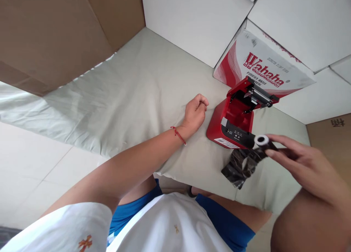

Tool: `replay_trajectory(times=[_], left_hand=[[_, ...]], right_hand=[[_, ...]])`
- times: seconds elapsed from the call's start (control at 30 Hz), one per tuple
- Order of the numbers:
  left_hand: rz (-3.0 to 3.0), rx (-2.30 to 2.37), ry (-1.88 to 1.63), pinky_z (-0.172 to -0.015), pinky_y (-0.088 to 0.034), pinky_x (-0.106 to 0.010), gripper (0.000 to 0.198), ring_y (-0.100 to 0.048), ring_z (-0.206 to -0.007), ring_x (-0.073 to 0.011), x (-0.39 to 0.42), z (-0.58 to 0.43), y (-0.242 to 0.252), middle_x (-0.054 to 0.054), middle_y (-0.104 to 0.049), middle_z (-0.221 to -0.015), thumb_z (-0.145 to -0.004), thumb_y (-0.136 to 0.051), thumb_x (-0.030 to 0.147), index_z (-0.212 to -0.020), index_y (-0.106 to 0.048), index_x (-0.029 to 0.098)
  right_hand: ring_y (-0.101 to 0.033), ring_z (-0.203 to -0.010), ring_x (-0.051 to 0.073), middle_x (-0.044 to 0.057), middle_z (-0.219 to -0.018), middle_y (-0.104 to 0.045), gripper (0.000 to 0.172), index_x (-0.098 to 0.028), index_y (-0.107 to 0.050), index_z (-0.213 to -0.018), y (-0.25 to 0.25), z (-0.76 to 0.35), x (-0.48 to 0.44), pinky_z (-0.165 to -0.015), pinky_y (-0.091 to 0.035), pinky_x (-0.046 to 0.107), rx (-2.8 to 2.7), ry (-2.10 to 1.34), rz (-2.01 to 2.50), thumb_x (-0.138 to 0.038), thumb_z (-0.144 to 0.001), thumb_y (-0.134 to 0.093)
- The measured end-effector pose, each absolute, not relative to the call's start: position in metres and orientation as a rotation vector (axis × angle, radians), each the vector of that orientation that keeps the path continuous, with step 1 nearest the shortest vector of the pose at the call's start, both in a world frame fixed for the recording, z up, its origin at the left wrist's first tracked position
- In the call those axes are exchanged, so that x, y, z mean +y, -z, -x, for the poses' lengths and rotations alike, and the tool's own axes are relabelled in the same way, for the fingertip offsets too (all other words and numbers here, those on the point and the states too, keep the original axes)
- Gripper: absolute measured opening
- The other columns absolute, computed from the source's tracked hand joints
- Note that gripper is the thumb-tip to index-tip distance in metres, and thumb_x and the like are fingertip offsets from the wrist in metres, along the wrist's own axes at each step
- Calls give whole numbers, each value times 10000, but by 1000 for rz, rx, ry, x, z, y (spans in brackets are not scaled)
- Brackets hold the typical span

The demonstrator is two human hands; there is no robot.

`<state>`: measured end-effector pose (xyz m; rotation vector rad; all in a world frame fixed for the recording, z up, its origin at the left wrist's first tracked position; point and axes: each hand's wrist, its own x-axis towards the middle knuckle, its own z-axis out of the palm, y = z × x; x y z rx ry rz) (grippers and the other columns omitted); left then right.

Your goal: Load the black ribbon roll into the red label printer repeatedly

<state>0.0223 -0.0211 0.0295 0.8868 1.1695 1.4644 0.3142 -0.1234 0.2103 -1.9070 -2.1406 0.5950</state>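
My right hand (304,159) pinches a small paper roll (262,139) between thumb and fingers. The roll shows a white end with a dark core hole and a dark outer side, and it is just off the near right corner of a red label printer (227,135). The printer's lid stands raised, showing a red hollow inside and a metal bar under the lid. Left of the printer, my left hand (195,114) rests on the cloth with its fingers curled in and nothing visible in them. Below the roll is a shiny black plastic-wrapped bundle (242,168).
Behind the printer leans a red and white water carton (263,62) against large white boxes (192,18). A brown cardboard box (60,33) stands at the left, and more cardboard (329,146) at the right. Pale green cloth (142,91) covers the surface, with slight wrinkles.
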Motion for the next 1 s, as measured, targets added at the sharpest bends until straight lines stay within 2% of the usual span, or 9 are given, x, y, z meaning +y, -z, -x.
replay_trajectory(times=[0.1, 0.17, 0.3, 0.4, 0.53, 0.6, 0.77, 0.87, 1.0], left_hand=[[-919, 1118, -1398, -720, -393, -323, 227, -502, -686, -155, -22, -21, -28, 35, -559, -671, -788, -495, 36, -748, -588, 239], [-967, 1109, -1375, -718, -385, -324, 211, -479, -672, -154, -23, -21, -27, 37, -537, -652, -759, -485, 52, -712, -566, 240], [-1235, 1106, -1441, -795, -465, -351, 193, -544, -748, -173, -31, -21, -26, 6, -618, -750, -792, -484, 71, -740, -544, 247], [-1644, 1038, -1634, -866, -523, -384, 204, -624, -874, -209, -48, -24, -31, -40, -698, -895, -897, -492, 70, -865, -583, 250], [-2309, 860, -1920, -945, -595, -389, 213, -719, -1069, -232, -79, -35, -40, -69, -763, -1035, -1046, -537, 133, -1111, -705, 246], [-2496, 745, -2004, -1033, -600, -388, 189, -755, -1275, -227, -92, -43, -41, -55, -811, -1139, -1052, -617, 194, -1149, -753, 281], [-2448, 717, -2280, -1361, -524, -438, 198, -744, -1449, -209, -106, -57, -33, -10, -844, -1346, -975, -804, 255, -1153, -791, 342], [-2389, 845, -2158, -1454, -457, -476, 350, -721, -1567, -235, -108, -55, -30, -19, -835, -1456, -993, -787, 292, -1335, -755, 362], [-2302, 994, -1902, -1489, -403, -586, 635, -659, -1684, -330, -107, -52, -34, -121, -779, -1626, -1020, -656, 316, -1651, -591, 313]], right_hand=[[-551, -524, 186, -12, -673, -706, 641, -305, -897, -1367, -191, -272, -90, -519, -501, 346, -2025, -681, 1961, -752, -918, -798], [-610, -565, 206, 3, -716, -732, 669, -263, -883, -1396, -182, -258, -72, -560, -522, 366, -2012, -639, 1970, -713, -911, -785], [-727, -698, 248, 39, -851, -834, 573, -258, -885, -1374, -174, -250, -46, -675, -574, 392, -2158, -621, 1964, -585, -922, -752], [-789, -809, 275, 52, -954, -888, 450, -287, -905, -1261, -169, -245, -31, -760, -610, 406, -2293, -714, 1959, -521, -938, -697], [-842, -977, 309, 65, -1148, -928, 426, -277, -905, -1221, -165, -242, -14, -910, -662, 446, -2399, -807, 1949, -497, -925, -693], [-850, -1013, 318, 66, -1200, -932, 441, -278, -902, -1253, -165, -244, -6, -938, -679, 454, -2437, -855, 1939, -486, -918, -703], [-857, -968, 321, 64, -1189, -934, 443, -313, -894, -1266, -168, -248, 4, -834, -684, 437, -2544, -990, 1916, -478, -911, -686], [-854, -980, 313, 72, -1171, -927, 397, -299, -892, -1176, -168, -250, 6, -889, -679, 446, -2564, -994, 1933, -533, -937, -680], [-841, -1009, 310, 80, -1170, -921, 413, -291, -903, -1191, -166, -253, 6, -932, -662, 452, -2686, -892, 1836, -567, -990, -671]])
